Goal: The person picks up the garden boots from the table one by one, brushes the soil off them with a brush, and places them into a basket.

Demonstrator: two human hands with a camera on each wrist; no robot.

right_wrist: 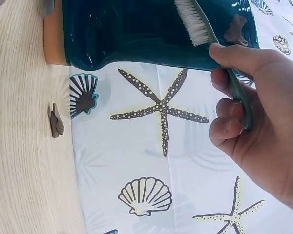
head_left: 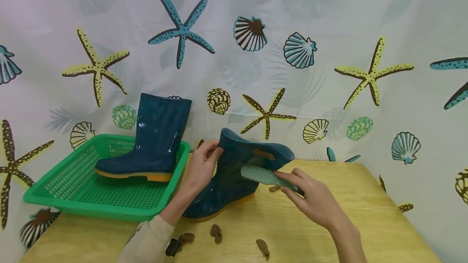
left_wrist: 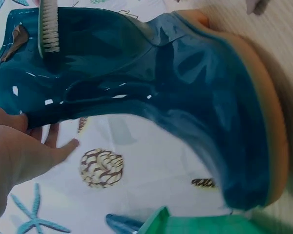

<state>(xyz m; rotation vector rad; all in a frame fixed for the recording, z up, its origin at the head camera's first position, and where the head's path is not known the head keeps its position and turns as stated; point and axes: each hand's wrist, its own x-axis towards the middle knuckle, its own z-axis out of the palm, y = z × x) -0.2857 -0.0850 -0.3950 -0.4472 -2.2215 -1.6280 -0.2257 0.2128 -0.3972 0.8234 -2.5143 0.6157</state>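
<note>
A dark blue rubber boot with a tan sole leans to the right over the table, its toe pointing left. My left hand grips its shaft by the top rim, thumb on the outside in the left wrist view. A brown clump of mud sticks to the shaft close under the rim. In my right hand is a green scrub brush, held by its handle. Its white bristles face the boot's shaft, beside the clump on the side toward the foot.
On the left a green plastic basket holds another blue boot, standing upright. Several brown clumps and a dark piece lie on the wooden table near the front. Behind hangs a white curtain with sea-shell and starfish prints.
</note>
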